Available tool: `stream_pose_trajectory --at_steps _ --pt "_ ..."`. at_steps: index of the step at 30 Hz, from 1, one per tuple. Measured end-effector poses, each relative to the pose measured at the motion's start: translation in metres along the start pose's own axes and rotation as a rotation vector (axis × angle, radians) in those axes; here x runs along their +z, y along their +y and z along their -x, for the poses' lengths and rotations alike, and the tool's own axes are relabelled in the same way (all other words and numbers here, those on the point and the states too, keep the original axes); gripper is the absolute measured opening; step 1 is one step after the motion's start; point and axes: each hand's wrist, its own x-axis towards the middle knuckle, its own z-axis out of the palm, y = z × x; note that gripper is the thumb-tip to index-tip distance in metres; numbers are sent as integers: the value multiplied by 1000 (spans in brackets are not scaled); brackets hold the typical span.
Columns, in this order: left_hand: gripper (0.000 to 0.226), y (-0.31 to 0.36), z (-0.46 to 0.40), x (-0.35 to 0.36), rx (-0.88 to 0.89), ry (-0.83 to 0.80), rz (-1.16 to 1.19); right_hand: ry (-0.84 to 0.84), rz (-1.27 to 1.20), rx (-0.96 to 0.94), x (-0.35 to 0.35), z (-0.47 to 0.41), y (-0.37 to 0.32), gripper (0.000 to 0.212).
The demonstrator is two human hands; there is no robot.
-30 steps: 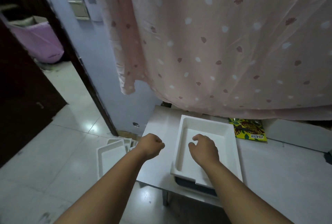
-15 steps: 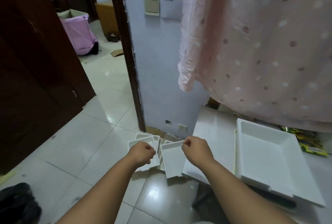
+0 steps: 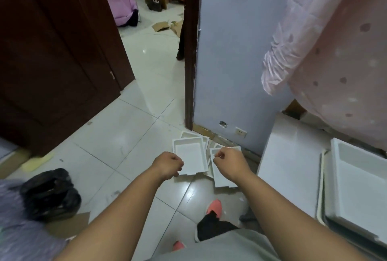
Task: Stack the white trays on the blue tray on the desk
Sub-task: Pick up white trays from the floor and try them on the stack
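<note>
A shiny tiled floor (image 3: 129, 135) is seen, with a white table (image 3: 291, 156) on the right. One white tray (image 3: 360, 189) is already stacked on the table. More white trays (image 3: 191, 160) are piled on the floor by the wall. The left hand (image 3: 168, 165) and right hand (image 3: 229, 163) are clenched over them, with nothing held. The trays look light, stiff and smooth, so the rims are best gripped.

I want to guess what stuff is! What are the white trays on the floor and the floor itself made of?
The white trays on the floor look like matte moulded plastic: thin even walls, rounded corners, no shine. The floor looks like glazed ceramic tile: glossy reflections and straight grout lines.
</note>
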Motion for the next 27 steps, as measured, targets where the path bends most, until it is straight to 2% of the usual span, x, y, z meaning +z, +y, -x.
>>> stream_pose_trajectory --at_steps 7,11,16,20,24,26,27 --pt "21 5 -44 -30 -92 35 41 -142 -59 35 20 -77 -14 17" --pt "19 9 -80 -51 -199 87 83 -296 -34 36 36 -139 -26 15" --pt "20 17 -140 -57 -269 130 159 -391 16 46 49 -209 -31 17" --pt "22 14 -180 -50 -297 113 200 -375 -41 142 59 -232 -26 12" --pt "16 -13 -247 -34 -320 45 186 -351 -92 286 102 -267 3 24" --pt "9 -31 -266 -23 -310 56 179 -364 -91 334 123 -276 23 26" --pt "8 -49 -302 -14 -305 57 140 -355 -91 381 150 -298 41 27"
